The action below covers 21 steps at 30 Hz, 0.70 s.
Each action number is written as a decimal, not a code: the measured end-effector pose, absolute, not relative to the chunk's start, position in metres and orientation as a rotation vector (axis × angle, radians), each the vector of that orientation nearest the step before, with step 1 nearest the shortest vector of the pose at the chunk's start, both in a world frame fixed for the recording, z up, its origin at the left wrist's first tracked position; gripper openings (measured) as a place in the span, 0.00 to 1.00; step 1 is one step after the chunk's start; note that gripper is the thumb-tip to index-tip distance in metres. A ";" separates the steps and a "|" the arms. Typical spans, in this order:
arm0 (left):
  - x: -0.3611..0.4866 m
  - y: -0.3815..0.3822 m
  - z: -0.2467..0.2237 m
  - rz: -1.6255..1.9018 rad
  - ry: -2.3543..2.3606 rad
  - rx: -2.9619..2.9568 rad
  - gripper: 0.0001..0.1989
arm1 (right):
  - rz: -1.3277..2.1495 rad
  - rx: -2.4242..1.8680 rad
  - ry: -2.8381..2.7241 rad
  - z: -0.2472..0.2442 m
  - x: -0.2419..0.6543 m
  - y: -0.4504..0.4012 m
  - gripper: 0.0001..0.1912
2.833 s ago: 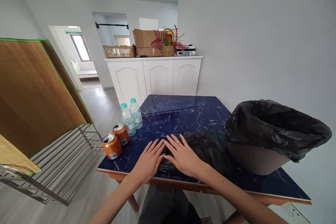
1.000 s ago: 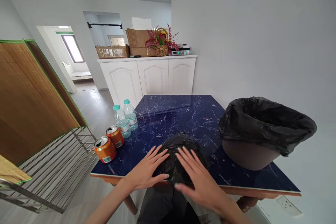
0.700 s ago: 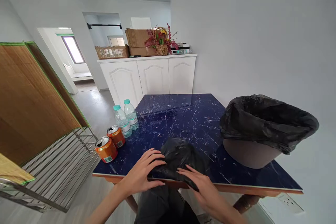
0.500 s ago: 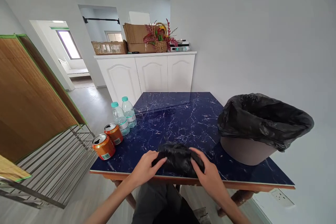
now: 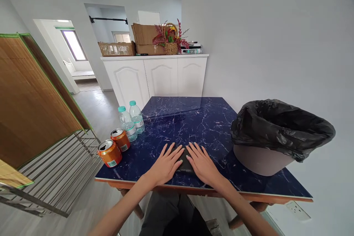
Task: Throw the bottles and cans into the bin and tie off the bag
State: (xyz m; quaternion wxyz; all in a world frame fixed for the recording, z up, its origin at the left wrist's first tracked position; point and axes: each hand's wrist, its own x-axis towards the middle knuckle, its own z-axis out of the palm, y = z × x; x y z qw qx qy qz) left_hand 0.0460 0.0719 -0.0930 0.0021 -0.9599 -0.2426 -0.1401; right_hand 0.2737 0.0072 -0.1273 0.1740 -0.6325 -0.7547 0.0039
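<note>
My left hand (image 5: 166,165) and my right hand (image 5: 203,164) lie flat, fingers stretched out, on a folded black plastic bag (image 5: 184,166) near the table's front edge. Most of the bag is hidden beneath both palms; a strip shows between the hands. To the right stands a bin (image 5: 262,159) lined with a black garbage bag (image 5: 257,129) folded over its rim. Two orange soda cans (image 5: 110,153) with opened tops stand at the table's left edge. Behind them are two clear plastic bottles (image 5: 137,118) with teal caps.
The blue marble-patterned table (image 5: 190,118) reaches toward a white cabinet (image 5: 162,77) that carries cardboard boxes and a flower basket (image 5: 170,47). A metal rack (image 5: 63,169) with a bamboo mat (image 5: 33,99) stands at the left. A wall (image 5: 265,44) runs along the right.
The black bag has gone from a puffy bundle to a flatter shape. Both hands have let go of its sides, moved closer together and spread flat on top of it.
</note>
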 end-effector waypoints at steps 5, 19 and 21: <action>0.039 0.085 -0.108 -0.430 -0.844 -3.047 0.29 | 0.021 -1.836 -2.121 -0.118 0.282 0.014 0.32; -0.039 0.068 -0.097 -0.770 -1.142 -3.034 0.25 | -0.110 -1.794 -2.144 -0.139 0.233 -0.072 0.35; -0.039 0.068 -0.101 -0.827 -1.194 -2.995 0.24 | -0.040 -1.918 -2.093 -0.139 0.247 -0.047 0.38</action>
